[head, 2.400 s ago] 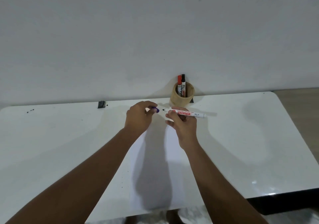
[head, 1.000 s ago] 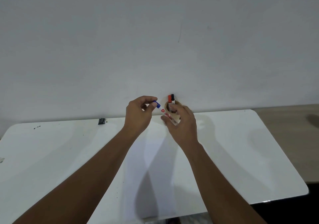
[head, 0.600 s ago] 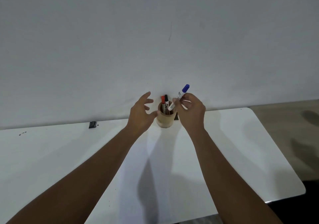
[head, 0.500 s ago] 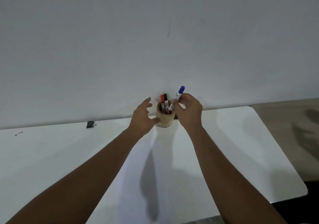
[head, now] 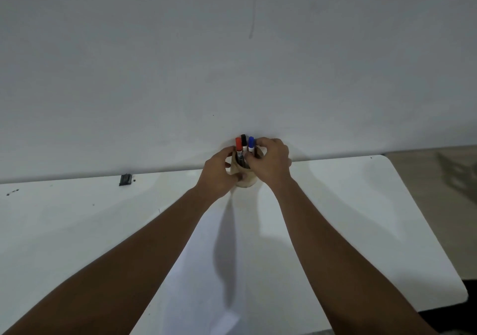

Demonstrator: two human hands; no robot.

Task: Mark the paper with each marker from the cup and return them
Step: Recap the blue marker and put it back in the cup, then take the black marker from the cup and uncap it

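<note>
A tan wooden cup [head: 245, 181] stands at the table's far edge against the wall. Three capped markers stand upright in it: red [head: 238, 145], black [head: 243, 139] and blue [head: 251, 143]. My left hand [head: 219, 173] wraps the cup's left side, thumb across its front. My right hand [head: 269, 164] covers the cup's right side, thumb and fingertips pinched on the blue marker's barrel just below its cap. A white sheet of paper [head: 204, 270] lies on the table between my forearms; I see no marks on it.
The white table [head: 361, 218] runs to a rounded right corner, with floor [head: 438, 179] beyond it. A small black object [head: 125, 179] sits at the back left edge, and dark specks [head: 11, 193] lie further left. A plain wall rises directly behind the cup.
The blue cap went back on the marker. My right hand lowered the blue marker into the cup beside the red and black ones, and my left hand closed on the cup.
</note>
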